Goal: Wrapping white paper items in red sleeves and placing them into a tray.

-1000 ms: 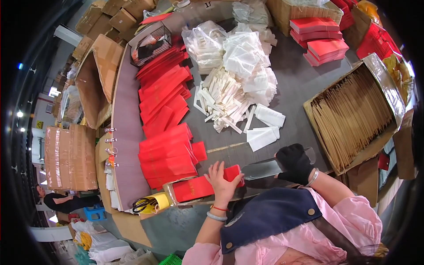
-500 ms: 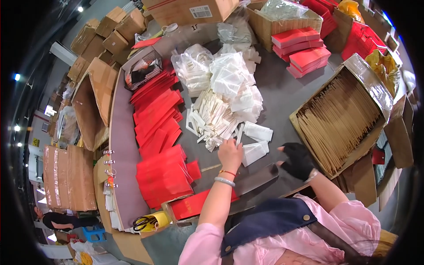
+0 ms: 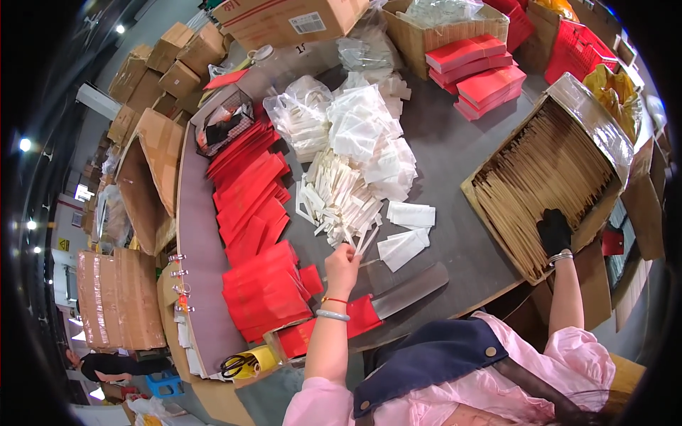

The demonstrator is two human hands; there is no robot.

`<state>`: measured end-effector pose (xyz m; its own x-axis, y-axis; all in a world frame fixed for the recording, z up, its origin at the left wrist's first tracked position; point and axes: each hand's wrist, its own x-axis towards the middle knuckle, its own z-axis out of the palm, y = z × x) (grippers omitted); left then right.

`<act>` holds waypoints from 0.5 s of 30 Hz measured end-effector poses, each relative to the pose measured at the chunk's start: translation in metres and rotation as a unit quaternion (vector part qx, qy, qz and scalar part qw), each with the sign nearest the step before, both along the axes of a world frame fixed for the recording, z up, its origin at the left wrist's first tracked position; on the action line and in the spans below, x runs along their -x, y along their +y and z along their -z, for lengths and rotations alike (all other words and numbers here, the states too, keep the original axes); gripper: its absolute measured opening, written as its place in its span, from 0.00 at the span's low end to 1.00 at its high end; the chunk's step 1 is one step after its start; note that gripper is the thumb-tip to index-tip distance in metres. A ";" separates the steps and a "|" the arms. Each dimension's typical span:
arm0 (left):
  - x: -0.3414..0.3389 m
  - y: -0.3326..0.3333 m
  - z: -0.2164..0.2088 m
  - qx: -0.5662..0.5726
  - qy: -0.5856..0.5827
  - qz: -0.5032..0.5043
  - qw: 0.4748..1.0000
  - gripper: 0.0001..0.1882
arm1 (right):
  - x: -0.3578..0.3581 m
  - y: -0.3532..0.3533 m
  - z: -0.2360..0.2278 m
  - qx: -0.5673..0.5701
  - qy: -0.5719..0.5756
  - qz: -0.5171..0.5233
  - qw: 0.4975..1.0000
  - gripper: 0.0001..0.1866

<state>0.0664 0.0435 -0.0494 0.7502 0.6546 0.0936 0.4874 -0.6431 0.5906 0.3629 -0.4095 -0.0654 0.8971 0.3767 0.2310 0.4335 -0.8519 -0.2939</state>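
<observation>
My left hand [image 3: 342, 266] is closed in a pinch on narrow white strips [image 3: 366, 242], at the near edge of a loose pile of similar strips [image 3: 339, 188]. My right hand [image 3: 553, 232], in a black glove, is over the near right part of an open carton [image 3: 495, 250] and touches the thin brown pieces [image 3: 547, 174] packed in rows there; its fingertips cannot be made out. Flat white packets [image 3: 403, 248] lie to the right of my left hand. Closer to me, a dark grey flat piece [image 3: 412, 290] with a rounded end meets a red envelope [image 3: 359, 317].
Fanned red envelopes [image 3: 266, 291] run along the table's left side. White packets [image 3: 366, 124] and plastic bags form a heap in the middle. Stacked red bundles [image 3: 486, 89] stand at the back right. A yellow holder with black-handled scissors [image 3: 238, 366] sits at the near left corner.
My left hand has drawn left and slightly toward me, holding the white strips. My right hand has moved from above the table's edge to the right, onto the brown pieces in the carton.
</observation>
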 end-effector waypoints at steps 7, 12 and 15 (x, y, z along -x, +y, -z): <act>0.020 -0.002 -0.021 0.092 -0.051 -0.106 0.989 0.09 | 0.001 0.016 -0.015 -0.026 0.067 0.020 0.997 0.09; 0.005 -0.022 -0.021 -0.009 -0.055 -0.014 0.998 0.10 | 0.003 0.018 -0.014 -0.050 0.076 0.026 0.996 0.08; 0.020 0.006 -0.008 -0.065 0.006 -0.122 0.990 0.09 | 0.000 0.018 -0.004 -0.007 0.135 0.049 0.990 0.12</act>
<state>0.0465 0.0490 -0.0414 0.5720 0.7998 0.1820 0.6442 -0.5754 0.5039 0.3627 -0.3913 -0.0609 0.9590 0.2830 -0.0174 0.2527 -0.8811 -0.3998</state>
